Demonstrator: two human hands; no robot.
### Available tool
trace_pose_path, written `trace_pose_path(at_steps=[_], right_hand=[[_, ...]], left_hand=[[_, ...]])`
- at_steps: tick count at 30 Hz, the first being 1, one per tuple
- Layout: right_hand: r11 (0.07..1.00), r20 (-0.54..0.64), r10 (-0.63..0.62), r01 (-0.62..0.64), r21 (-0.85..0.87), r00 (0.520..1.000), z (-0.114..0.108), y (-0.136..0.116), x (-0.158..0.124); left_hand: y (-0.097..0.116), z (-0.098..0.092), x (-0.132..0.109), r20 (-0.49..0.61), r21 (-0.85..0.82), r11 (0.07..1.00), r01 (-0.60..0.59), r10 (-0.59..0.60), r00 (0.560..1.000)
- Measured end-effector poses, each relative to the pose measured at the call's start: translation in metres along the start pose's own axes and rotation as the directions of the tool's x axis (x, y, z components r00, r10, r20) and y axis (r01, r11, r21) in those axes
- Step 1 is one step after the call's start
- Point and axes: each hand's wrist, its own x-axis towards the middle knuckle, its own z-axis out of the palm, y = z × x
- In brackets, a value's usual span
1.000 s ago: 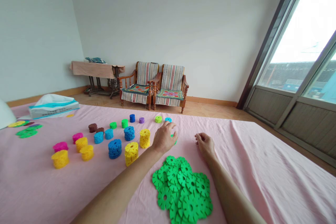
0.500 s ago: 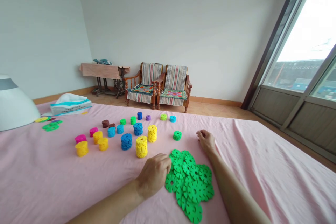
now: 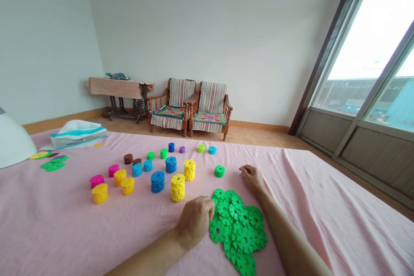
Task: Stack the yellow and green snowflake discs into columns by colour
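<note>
Beside the green disc pile (image 3: 237, 233) on the pink bedsheet (image 3: 323, 224) | left hand (image 3: 194, 220) now back from the small green stack (image 3: 219, 171) | left fingers (image 3: 207, 208) curled at pile edge, any hold hidden | right fingers (image 3: 245, 170) loosely curled, nothing visible in them

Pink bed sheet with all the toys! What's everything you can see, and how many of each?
pink sheet: 1, pink, spread across the front
toy disc stacks: 20, 5 yellow, 6 blue, 4 green, 2 pink, 2 brown, 1 purple, in loose rows on the sheet
flat green discs: many, green, heaped front right of the stacks
small flat discs: a few, green and yellow, far left on the sheet
package: 1, white and blue, far left
white dome: 1, white, left edge
wooden armchairs: 2, striped covers, by the far wall
treadle sewing table: 1, cloth-covered, far corner
window: 1, bright, right side
left hand: 1, curled, beside the green heap
right hand: 1, curled, on the sheet past the heap
</note>
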Motion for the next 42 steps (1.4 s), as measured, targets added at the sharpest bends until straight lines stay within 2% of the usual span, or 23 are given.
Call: trace_pose_path(at_steps=[8, 13, 20, 31, 42], right_hand=[[0.994, 0.090, -0.078, 0.085, -0.076, 0.993, 0.010, -0.014, -0.010], [0.980, 0.157, -0.172, 0.185, -0.070, 0.972, 0.019, -0.029, -0.010], [0.955, 0.211, -0.280, 0.294, -0.040, 0.937, 0.021, -0.043, -0.012], [0.917, 0.239, -0.382, 0.399, -0.026, 0.893, 0.022, -0.042, -0.014], [0.912, 0.238, -0.392, 0.409, -0.026, 0.889, 0.024, -0.039, -0.014]], left_hand=[[0.000, -0.002, 0.000, -0.029, -0.085, 0.994, 0.070, -0.072, 0.997], [-0.001, -0.004, 0.000, -0.015, -0.121, 0.988, 0.097, -0.099, 0.995], [-0.004, -0.003, 0.001, -0.022, -0.197, 0.972, 0.128, -0.135, 0.991], [-0.010, 0.002, 0.002, -0.053, -0.277, 0.951, 0.138, -0.158, 0.986], [-0.010, 0.001, 0.002, -0.047, -0.300, 0.937, 0.178, -0.201, 0.978]])
